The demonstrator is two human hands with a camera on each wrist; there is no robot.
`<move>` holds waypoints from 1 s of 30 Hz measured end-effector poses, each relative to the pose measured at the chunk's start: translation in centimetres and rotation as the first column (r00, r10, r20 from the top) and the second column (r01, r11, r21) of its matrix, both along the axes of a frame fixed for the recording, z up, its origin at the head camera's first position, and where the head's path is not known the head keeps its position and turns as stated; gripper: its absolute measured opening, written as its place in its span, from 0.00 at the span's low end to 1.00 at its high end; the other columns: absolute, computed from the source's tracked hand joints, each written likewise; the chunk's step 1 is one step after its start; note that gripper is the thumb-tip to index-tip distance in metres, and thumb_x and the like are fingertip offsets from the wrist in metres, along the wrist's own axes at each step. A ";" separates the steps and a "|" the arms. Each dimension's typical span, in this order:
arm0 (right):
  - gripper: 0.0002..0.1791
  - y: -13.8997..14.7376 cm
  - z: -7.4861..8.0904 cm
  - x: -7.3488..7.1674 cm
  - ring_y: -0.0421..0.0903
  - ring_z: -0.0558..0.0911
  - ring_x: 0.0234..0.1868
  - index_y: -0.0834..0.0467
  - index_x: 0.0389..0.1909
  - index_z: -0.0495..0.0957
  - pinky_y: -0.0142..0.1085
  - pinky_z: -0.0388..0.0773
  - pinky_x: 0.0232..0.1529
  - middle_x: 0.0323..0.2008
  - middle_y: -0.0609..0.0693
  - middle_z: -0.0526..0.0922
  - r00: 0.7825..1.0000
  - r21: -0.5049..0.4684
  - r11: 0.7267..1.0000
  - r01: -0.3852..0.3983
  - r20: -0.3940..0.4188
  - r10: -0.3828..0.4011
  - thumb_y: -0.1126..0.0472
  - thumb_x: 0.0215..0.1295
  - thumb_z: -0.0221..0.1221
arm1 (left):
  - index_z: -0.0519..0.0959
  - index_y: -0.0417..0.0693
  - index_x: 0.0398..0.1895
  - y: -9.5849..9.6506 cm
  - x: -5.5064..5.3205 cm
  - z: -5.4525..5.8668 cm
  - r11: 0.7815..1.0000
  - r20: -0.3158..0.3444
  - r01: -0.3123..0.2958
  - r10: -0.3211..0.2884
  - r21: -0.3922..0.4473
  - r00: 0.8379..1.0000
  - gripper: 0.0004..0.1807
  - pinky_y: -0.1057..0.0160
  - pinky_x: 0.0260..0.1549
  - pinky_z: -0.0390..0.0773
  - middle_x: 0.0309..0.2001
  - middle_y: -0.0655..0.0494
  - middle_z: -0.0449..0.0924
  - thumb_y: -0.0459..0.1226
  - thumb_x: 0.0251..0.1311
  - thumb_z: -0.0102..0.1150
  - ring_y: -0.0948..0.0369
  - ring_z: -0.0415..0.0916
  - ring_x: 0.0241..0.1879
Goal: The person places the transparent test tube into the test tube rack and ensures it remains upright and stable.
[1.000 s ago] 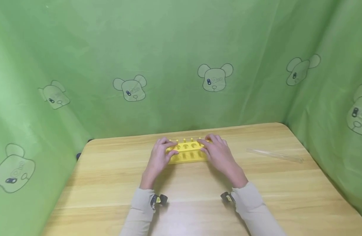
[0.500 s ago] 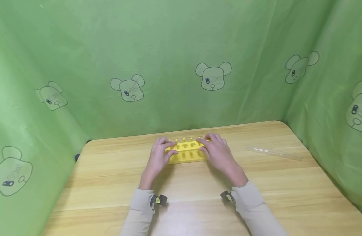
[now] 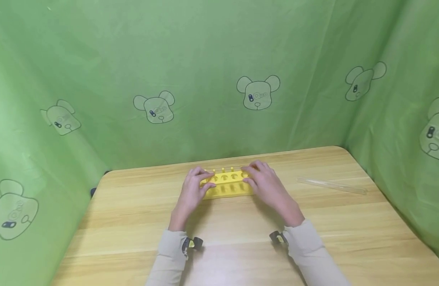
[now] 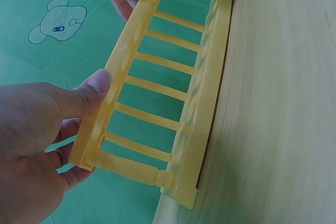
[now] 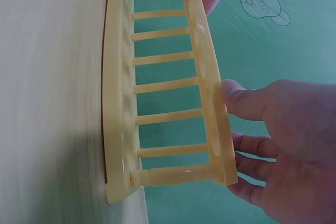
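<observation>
Left hand (image 3: 192,188): thumb on the rack's near top edge, fingers curled beyond it; gap narrow, one end of the rack pinched.

Rack (image 3: 223,182): one, yellow, upright, between the left and right fingers; base at the table (image 3: 226,230), though whether it bears fully there we cannot tell.

Right hand (image 3: 269,188): thumb on the same edge, fingers bent at the far side; similar narrow gap, other end pinched.

Tube (image 3: 332,185): one, clear, lying on the table right of the right fingers, well apart.

Handling, in our judgement: we match pressure at both ends, hold the top level, and avoid twisting.
</observation>
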State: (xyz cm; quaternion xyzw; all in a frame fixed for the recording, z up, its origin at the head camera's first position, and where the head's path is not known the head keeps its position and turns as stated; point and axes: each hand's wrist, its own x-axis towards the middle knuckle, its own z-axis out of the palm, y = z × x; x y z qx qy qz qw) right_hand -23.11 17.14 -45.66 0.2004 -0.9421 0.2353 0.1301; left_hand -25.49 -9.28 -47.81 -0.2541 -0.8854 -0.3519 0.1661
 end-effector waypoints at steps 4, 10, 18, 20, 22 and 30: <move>0.21 0.4 0.3 0.0 0.59 0.75 0.59 0.61 0.64 0.78 0.56 0.74 0.62 0.56 0.60 0.77 1.000 -0.028 1.000 -0.002 0.011 0.002 0.58 0.74 0.61 | 0.86 0.41 0.51 0.1 0.0 0.0 1.000 0.008 0.002 -0.002 -0.001 1.000 0.20 0.56 0.56 0.78 0.47 0.51 0.83 0.37 0.55 0.74 0.53 0.76 0.50; 0.21 1.5 0.7 -0.1 0.60 0.76 0.59 0.60 0.66 0.76 0.57 0.77 0.60 0.58 0.60 0.76 1.000 -0.064 0.998 0.023 0.020 -0.022 0.57 0.76 0.59 | 0.86 0.42 0.53 0.1 -0.1 0.1 1.000 0.034 0.002 -0.002 -0.006 0.999 0.20 0.56 0.58 0.77 0.49 0.51 0.83 0.37 0.56 0.74 0.53 0.76 0.52; 0.23 3.4 1.1 -0.3 0.63 0.76 0.60 0.60 0.68 0.73 0.60 0.74 0.64 0.61 0.62 0.75 0.997 -0.117 0.991 0.068 0.039 -0.064 0.57 0.78 0.57 | 0.86 0.42 0.53 0.0 -0.2 0.1 1.000 0.039 0.007 -0.006 -0.009 0.999 0.21 0.56 0.58 0.77 0.49 0.51 0.82 0.38 0.57 0.74 0.53 0.76 0.53; 0.23 3.9 1.1 -0.3 0.64 0.75 0.61 0.61 0.69 0.73 0.61 0.73 0.64 0.61 0.63 0.75 0.997 -0.121 0.990 0.071 0.042 -0.066 0.57 0.79 0.56 | 0.86 0.42 0.53 0.0 -0.1 0.1 1.000 0.046 0.007 -0.007 -0.009 0.999 0.20 0.56 0.58 0.77 0.49 0.51 0.82 0.38 0.57 0.73 0.53 0.76 0.53; 0.23 4.2 1.1 -0.2 0.65 0.74 0.62 0.62 0.69 0.72 0.62 0.71 0.65 0.62 0.63 0.74 0.996 -0.123 0.989 0.077 0.045 -0.072 0.57 0.79 0.55 | 0.86 0.42 0.53 0.0 -0.2 0.1 1.000 0.043 0.008 -0.008 -0.010 0.999 0.20 0.55 0.58 0.77 0.49 0.51 0.82 0.38 0.57 0.73 0.53 0.76 0.53; 0.23 5.6 1.5 -0.3 0.66 0.72 0.64 0.62 0.70 0.71 0.64 0.68 0.66 0.64 0.65 0.73 0.995 -0.127 0.987 0.101 0.040 -0.097 0.59 0.79 0.55 | 0.86 0.41 0.53 -0.1 -0.2 0.1 1.000 0.022 0.018 -0.017 -0.010 1.000 0.20 0.55 0.58 0.77 0.49 0.50 0.83 0.38 0.57 0.73 0.52 0.76 0.53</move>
